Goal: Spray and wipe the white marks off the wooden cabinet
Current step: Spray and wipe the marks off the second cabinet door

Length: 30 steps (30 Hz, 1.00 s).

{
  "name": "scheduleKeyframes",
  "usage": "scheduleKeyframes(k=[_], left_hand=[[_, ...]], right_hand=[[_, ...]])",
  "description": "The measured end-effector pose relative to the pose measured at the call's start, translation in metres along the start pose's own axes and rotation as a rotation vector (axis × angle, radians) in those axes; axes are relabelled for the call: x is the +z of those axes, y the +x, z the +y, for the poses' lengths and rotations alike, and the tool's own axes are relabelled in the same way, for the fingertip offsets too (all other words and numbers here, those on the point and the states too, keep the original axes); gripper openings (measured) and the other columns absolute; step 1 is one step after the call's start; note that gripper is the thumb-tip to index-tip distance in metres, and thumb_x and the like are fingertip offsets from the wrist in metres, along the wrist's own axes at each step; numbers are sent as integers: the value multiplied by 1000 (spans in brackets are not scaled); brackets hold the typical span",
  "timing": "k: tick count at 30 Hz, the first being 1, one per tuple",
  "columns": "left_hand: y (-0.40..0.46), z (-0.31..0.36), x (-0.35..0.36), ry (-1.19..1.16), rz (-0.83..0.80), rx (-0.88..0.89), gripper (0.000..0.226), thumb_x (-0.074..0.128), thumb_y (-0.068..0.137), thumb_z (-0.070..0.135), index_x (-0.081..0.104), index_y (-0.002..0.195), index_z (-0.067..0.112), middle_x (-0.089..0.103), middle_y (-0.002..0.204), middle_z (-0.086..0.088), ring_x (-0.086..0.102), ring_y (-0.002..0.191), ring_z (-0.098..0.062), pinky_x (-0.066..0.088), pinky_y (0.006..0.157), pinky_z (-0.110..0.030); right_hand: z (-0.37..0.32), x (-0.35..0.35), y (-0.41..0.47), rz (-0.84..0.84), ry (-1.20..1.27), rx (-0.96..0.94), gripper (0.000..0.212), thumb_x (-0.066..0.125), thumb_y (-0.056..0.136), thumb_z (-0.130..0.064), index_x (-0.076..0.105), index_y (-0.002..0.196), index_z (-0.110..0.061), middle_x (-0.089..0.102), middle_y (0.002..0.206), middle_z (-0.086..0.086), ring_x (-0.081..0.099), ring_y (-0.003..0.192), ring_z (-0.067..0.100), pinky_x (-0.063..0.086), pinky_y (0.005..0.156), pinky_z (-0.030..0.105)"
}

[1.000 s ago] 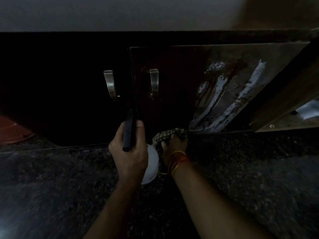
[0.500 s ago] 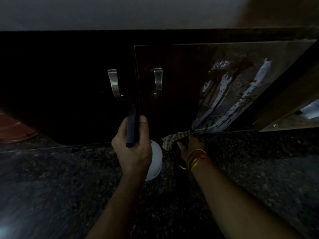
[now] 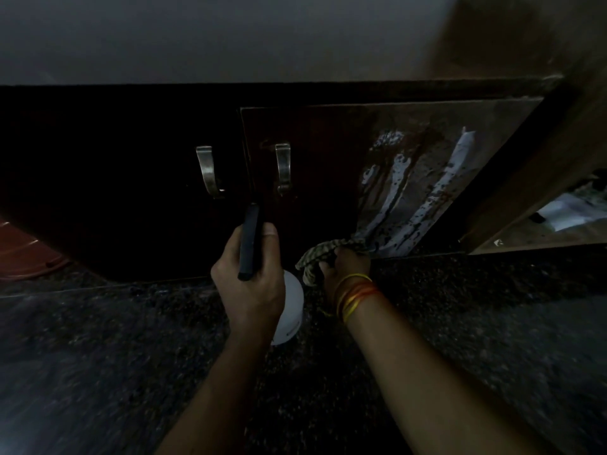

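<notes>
The dark wooden cabinet door carries wet white streaks on its right half, running down to its lower edge. My left hand grips a spray bottle by its black trigger head; the white bottle body shows below the hand. My right hand, with orange and yellow threads round the wrist, holds a checked cloth against the bottom edge of the door, just below the streaks.
Two metal handles hang on the cabinet doors. Dark speckled stone floor lies below. A reddish object sits at the far left. A lighter wooden panel stands at the right, with white papers behind it.
My right hand has carried the cloth rightward, from beside the bottle to the door's lower edge under the streaks. My left hand with the bottle has stayed almost where it was.
</notes>
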<state>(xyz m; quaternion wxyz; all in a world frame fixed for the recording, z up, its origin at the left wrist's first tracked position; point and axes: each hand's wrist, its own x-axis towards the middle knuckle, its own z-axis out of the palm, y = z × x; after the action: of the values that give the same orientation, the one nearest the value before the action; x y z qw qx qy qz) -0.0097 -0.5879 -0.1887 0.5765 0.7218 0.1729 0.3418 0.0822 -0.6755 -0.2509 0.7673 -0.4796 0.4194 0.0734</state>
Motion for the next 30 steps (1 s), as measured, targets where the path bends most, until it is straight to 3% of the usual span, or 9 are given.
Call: scheduleKeyframes(k=[2,5,8,11,14,16,20,23,30], left_hand=[[2,8,0,13,-4,-4,17,51,89,51,55,76,41,58,70,-14,52,50,-34,42,47,-48],[-2,16,-1,37,-1,17,16,51,89,51,54,75,45,59,71,-15,52,49,-35,43,46,-48],[-9,26,-4,45,-11,45,15,50,89,54,55,76,49,60,71,-15,54,50,-34,45,46,-50],[-12,30,-5,18,-28,37,13,49,88,56,56,76,55,59,70,-13,53,50,-34,43,46,-50],[-10,31,-3,24,-27,48,14,49,88,56,55,76,56,58,69,-12,53,49,-32,44,46,-51],[-10,32,-1,35,-21,58,14,49,89,55,56,77,55,57,70,-9,52,48,-31,44,46,-50],[-11,38,5,27,-10,58,15,49,89,54,55,77,48,58,69,-13,53,48,-31,43,45,-49],[-13,41,9,24,-22,69,13,48,89,55,55,78,52,59,71,-15,52,49,-30,43,47,-49],[-15,40,6,22,-25,71,14,49,89,54,56,81,47,58,68,-10,53,50,-31,43,48,-49]], right_hand=[[-12,3,-16,-57,-72,-72,38,42,95,2,39,133,-3,48,131,20,51,117,37,46,95,45],[-23,7,-22,-47,-20,-246,27,47,91,1,46,116,-9,56,100,11,58,90,29,49,94,46],[-19,8,-21,32,-126,-426,44,63,76,-15,53,119,-11,61,115,17,61,103,36,52,89,53],[-10,3,6,98,-181,-491,48,71,63,-19,57,108,-8,65,106,21,64,96,38,53,82,54],[-34,7,-31,119,-235,-537,31,67,74,-1,60,104,0,66,105,22,64,95,36,53,86,47],[-48,8,-48,145,-315,-627,29,66,79,-4,59,106,2,65,107,21,63,98,32,51,86,38],[-70,7,-75,137,-412,-860,31,68,83,-12,58,110,-2,56,111,12,56,94,26,48,84,33],[-71,5,-80,101,-440,-882,25,68,83,-9,57,103,-1,47,112,10,50,88,22,42,76,25],[-59,-8,-67,60,-589,-904,28,70,79,-2,59,104,-5,46,119,15,56,98,33,39,81,21]])
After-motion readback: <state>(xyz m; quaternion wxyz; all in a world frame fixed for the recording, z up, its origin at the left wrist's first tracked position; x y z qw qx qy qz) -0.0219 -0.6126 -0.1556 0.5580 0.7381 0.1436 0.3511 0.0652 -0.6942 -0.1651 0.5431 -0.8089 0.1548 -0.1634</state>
